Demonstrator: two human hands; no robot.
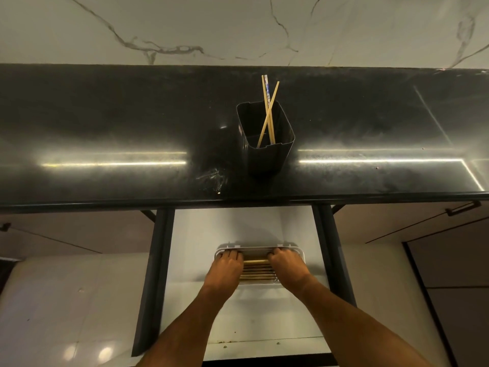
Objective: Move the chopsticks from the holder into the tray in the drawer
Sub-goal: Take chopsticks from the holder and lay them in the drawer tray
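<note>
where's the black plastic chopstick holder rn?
In the head view, the black plastic chopstick holder stands upright on the dark glossy countertop, slightly right of centre, above the open drawer. Three chopsticks lean inside.

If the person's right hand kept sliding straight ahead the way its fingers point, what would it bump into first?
Probably the far rim of the white tray. The right hand rests at the tray's right end, fingers almost at that rim. Beyond lies bare drawer floor; depth is hard to judge.
</note>
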